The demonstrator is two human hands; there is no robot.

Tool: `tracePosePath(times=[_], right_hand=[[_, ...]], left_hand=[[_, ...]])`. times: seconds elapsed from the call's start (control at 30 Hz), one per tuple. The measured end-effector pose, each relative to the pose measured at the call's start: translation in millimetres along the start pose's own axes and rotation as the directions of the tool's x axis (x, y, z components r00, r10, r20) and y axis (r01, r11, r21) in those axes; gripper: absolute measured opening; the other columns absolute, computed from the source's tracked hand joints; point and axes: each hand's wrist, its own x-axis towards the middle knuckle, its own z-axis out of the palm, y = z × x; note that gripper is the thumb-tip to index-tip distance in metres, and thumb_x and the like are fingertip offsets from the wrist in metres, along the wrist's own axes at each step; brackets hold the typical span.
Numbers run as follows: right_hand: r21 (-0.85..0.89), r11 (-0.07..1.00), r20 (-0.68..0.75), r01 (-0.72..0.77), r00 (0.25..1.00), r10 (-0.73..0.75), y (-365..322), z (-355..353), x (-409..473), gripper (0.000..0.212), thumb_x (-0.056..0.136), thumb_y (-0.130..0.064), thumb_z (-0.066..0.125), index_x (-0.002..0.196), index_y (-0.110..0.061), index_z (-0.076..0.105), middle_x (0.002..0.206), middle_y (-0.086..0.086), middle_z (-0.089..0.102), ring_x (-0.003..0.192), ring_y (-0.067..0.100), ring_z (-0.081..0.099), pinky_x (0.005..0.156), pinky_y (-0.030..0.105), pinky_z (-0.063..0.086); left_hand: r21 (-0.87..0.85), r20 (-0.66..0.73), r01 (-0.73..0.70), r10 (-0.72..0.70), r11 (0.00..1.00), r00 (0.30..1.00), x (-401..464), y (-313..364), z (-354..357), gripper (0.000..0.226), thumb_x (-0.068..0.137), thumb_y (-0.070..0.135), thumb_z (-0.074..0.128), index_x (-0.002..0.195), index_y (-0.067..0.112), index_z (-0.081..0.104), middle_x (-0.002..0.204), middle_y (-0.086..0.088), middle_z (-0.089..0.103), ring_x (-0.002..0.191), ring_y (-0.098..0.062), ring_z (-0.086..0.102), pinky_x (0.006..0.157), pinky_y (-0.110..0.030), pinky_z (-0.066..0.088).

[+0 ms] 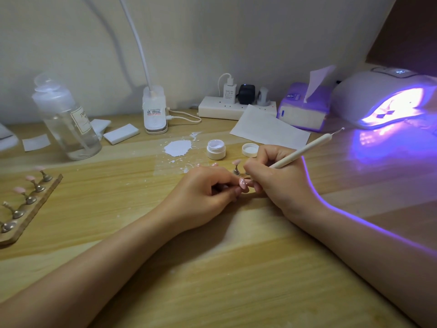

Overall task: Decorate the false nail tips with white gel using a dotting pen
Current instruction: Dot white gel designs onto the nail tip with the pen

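My left hand [208, 192] pinches a small stand carrying a pink false nail tip [243, 183] with white marks on it, low over the wooden table. My right hand [276, 178] grips a cream dotting pen [300, 151], whose lower end points down at that tip and is hidden by my fingers. Its upper metal ball end sticks up to the right. Another pink tip on a metal stand [236, 165] stands just behind my hands. The open white gel jar [216, 149] and its lid [250, 149] sit farther back.
A wooden rack [28, 204] with several pink tips on stands lies at the left. White gel smear [177, 147] on clear film, a clear bottle [68, 124], a lamp base [155, 110], a power strip [236, 106], a tissue box [305, 107] and a lit UV lamp [387, 98] line the back.
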Motion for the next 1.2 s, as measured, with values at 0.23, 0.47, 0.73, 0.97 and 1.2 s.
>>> tracePosePath(times=[0.23,0.47,0.73,0.97,1.2], right_hand=[[-0.041,0.999,0.017,0.02,1.0,-0.019,2.0,-0.1,-0.3,0.038,0.077,0.01,0.053,0.047,-0.008,0.037,0.032,-0.009,0.047,0.045,0.014,0.051,0.06,0.036,0.05],[-0.036,0.999,0.014,0.006,1.0,-0.005,0.9,1.2,-1.9,0.039,0.077,0.01,0.054,0.046,-0.008,0.038,0.032,-0.008,0.046,0.04,0.011,0.048,0.073,0.053,0.046],[-0.042,0.999,0.008,-0.007,1.0,0.007,0.6,2.4,-1.9,0.041,0.076,0.012,0.055,0.046,-0.009,0.037,0.032,-0.008,0.045,0.031,0.002,0.04,0.07,0.054,0.049],[-0.044,0.999,0.011,-0.011,1.0,0.011,1.9,1.2,-2.0,0.04,0.075,0.012,0.055,0.045,-0.009,0.038,0.032,-0.008,0.047,0.033,0.003,0.042,0.064,0.047,0.051],[-0.032,0.999,0.009,-0.003,1.0,0.003,1.6,1.7,-2.1,0.04,0.076,0.012,0.054,0.046,-0.008,0.038,0.032,-0.008,0.046,0.034,0.004,0.043,0.073,0.053,0.046]], left_hand=[[-0.01,-0.007,-0.002,0.002,1.0,1.0,-0.4,-1.2,0.2,0.01,0.083,0.004,0.064,0.085,0.007,0.073,0.07,-0.004,0.069,0.069,-0.018,0.058,0.063,-0.025,0.042],[-0.015,-0.009,0.003,-0.003,1.0,1.0,0.1,-1.1,0.6,0.01,0.083,0.004,0.064,0.083,0.008,0.073,0.07,-0.003,0.068,0.069,-0.016,0.058,0.065,-0.027,0.044],[-0.021,-0.004,0.008,-0.008,1.0,1.0,-0.5,-1.3,0.3,0.011,0.083,0.002,0.063,0.083,0.008,0.073,0.07,-0.004,0.069,0.07,-0.014,0.059,0.065,-0.022,0.044],[-0.016,0.001,0.014,-0.014,1.0,1.0,-0.4,-0.7,-0.3,0.011,0.083,0.003,0.064,0.084,0.008,0.073,0.07,-0.003,0.068,0.069,-0.014,0.059,0.064,-0.023,0.044],[-0.015,-0.002,0.011,-0.011,1.0,1.0,0.2,-1.4,0.1,0.011,0.083,0.003,0.064,0.085,0.009,0.073,0.07,-0.004,0.068,0.068,-0.015,0.059,0.063,-0.026,0.044]])
